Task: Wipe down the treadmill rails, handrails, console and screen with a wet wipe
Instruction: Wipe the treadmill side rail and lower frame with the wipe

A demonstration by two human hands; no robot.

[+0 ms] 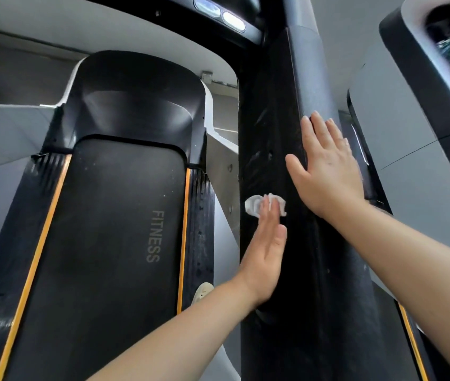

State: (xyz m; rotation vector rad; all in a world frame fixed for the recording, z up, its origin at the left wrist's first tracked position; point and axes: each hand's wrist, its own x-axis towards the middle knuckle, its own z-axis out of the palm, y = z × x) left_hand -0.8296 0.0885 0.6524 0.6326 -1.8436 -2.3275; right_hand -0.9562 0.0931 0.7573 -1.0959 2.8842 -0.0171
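A crumpled white wet wipe (pixel 254 206) lies against the black inner face of the treadmill's right handrail (pixel 267 138). My left hand (pixel 266 251) presses it there with straight fingers, the fingertips on the wipe. My right hand (pixel 328 169) lies flat and open on the handrail's upper edge, fingers spread, a little above and right of the wipe. The treadmill belt (pixel 114 221), printed FITNESS, runs below on the left between orange-striped side rails (pixel 199 215).
The black motor hood (pixel 136 100) sits at the head of the belt. Part of the console with two oval lights (pixel 219 13) shows at the top. A neighbouring machine (pixel 438 78) stands close on the right. A light shoe (pixel 203 292) rests on the right side rail.
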